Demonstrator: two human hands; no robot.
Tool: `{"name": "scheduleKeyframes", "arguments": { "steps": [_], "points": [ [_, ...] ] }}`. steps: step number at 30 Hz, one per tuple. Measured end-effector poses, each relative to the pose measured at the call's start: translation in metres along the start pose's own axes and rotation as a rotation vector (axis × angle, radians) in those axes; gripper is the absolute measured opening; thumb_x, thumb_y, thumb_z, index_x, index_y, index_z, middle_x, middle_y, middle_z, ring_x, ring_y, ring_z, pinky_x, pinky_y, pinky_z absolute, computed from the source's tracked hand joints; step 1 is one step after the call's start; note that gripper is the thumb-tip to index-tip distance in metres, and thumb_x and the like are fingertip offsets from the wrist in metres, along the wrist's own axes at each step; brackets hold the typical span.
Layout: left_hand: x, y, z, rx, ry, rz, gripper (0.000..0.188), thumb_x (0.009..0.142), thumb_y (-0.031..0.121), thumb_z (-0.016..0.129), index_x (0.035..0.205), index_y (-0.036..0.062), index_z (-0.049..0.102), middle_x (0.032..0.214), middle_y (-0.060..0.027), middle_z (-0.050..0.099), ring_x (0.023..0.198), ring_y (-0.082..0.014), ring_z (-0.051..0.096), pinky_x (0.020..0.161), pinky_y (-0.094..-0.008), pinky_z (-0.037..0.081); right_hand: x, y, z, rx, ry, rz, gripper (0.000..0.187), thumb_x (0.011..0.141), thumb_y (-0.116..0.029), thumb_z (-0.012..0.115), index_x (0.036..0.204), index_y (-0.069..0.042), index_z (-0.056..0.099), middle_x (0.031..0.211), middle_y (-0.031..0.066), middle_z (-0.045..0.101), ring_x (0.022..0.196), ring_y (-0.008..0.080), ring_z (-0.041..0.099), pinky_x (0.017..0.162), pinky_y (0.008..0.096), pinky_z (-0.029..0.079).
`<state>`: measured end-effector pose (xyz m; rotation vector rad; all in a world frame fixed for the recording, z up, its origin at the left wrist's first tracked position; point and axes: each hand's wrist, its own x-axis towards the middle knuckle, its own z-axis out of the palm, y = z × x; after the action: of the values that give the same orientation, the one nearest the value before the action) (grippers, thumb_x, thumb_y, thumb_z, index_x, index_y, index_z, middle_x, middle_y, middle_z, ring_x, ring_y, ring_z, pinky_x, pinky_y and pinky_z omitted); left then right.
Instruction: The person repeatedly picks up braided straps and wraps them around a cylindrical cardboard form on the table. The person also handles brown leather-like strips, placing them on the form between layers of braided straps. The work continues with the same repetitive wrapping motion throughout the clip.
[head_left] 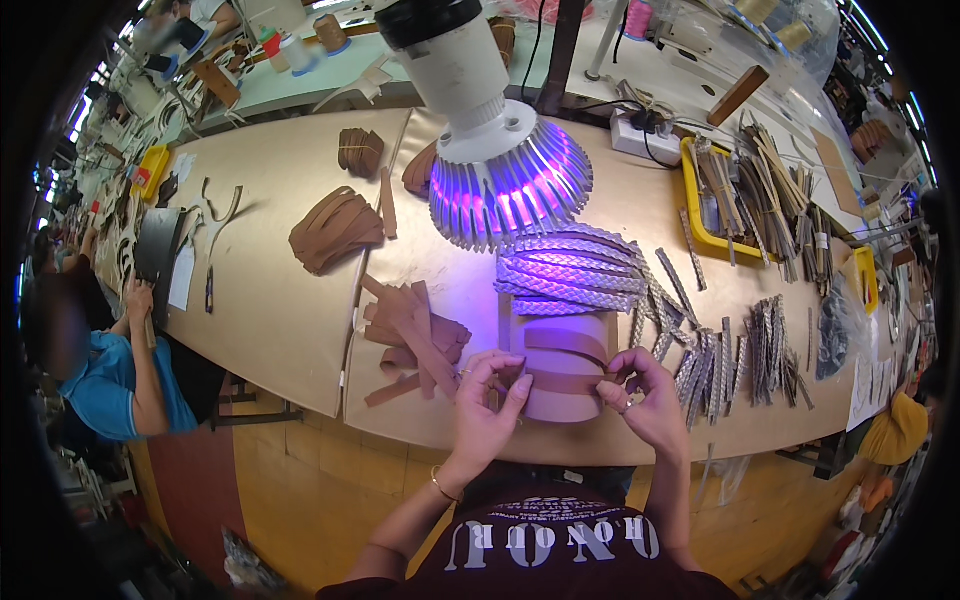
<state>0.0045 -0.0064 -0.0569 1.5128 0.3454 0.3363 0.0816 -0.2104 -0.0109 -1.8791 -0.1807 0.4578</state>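
— At the near edge of the counter (300,330), what do the 2 hands hold?
— Left hand (487,400) and right hand (645,395) each pinch an end of a brown leather strap (565,382), grip closed on it, over a tan block (565,400).
— Any packages?
— 1 yellow tray (700,235) far right, under strips.

Matt brown leather strap (565,383) on a smooth tan leather piece (565,370); braided woven grey strips (572,270) look rough; beige worktop (270,300) smooth, matt.

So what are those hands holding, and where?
A brown strap: the left hand pinches its left end, the right hand its right end.
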Motion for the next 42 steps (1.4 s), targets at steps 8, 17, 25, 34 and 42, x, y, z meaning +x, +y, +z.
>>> {"name": "scheduleKeyframes", "arguments": {
  "steps": [8,17,25,34,42],
  "points": [
    [0.004,0.009,-0.003,-0.171,-0.072,-0.095,0.01,0.089,0.005,0.07,0.097,0.0007,0.065,0.098,-0.002,0.061,0.08,-0.0054,0.054,0.068,-0.0206,0.044,0.004,-0.001,0.003,0.297,0.0,0.038,0.027,0.083,-0.015,0.08,0.091,-0.005,0.056,0.087,-0.001,0.06,0.08,0.0077,0.055,0.07,0.0231,0.043],
    [0.015,0.011,-0.003,-0.333,-0.072,-0.214,0.014,0.09,0.003,0.069,0.102,0.0004,0.061,0.091,0.0001,0.064,0.079,-0.0032,0.057,0.069,-0.0172,0.045,0.018,-0.013,0.0,0.081,0.072,-0.014,0.025,0.086,-0.019,0.077,0.097,-0.005,0.059,0.092,-0.0013,0.059,0.081,0.0068,0.053,0.072,0.0222,0.042],
    [0.014,0.011,-0.003,-0.394,-0.102,-0.292,0.016,0.091,0.001,0.067,0.106,0.0007,0.06,0.095,-0.0008,0.064,0.084,-0.0047,0.058,0.075,-0.0184,0.048,0.026,-0.005,0.004,0.16,0.04,0.074,0.017,0.088,-0.014,0.074,0.093,-0.005,0.06,0.091,-0.0013,0.06,0.078,0.0063,0.052,0.068,0.02,0.041],
    [0.045,0.01,-0.061,0.729,0.311,0.352,0.022,0.088,0.009,0.069,0.108,0.0,0.067,0.102,-0.0113,0.06,0.083,-0.0215,0.062,0.076,-0.0324,0.051,0.023,-0.022,-0.005,0.018,0.247,0.027,0.024,0.089,-0.011,0.071,0.107,-0.005,0.057,0.091,0.0005,0.059,0.074,0.0072,0.053,0.069,0.0219,0.045],
    [0.046,-0.01,-0.102,0.673,0.241,0.141,0.019,0.087,0.007,0.068,0.105,0.0013,0.069,0.102,-0.0128,0.062,0.085,-0.0288,0.063,0.078,-0.0372,0.05,-0.001,-0.056,0.013,-0.206,0.194,-0.277,0.012,0.088,-0.01,0.07,0.092,-0.002,0.063,0.086,0.0068,0.061,0.076,0.0176,0.057,0.072,0.0316,0.045]
  ]
}}
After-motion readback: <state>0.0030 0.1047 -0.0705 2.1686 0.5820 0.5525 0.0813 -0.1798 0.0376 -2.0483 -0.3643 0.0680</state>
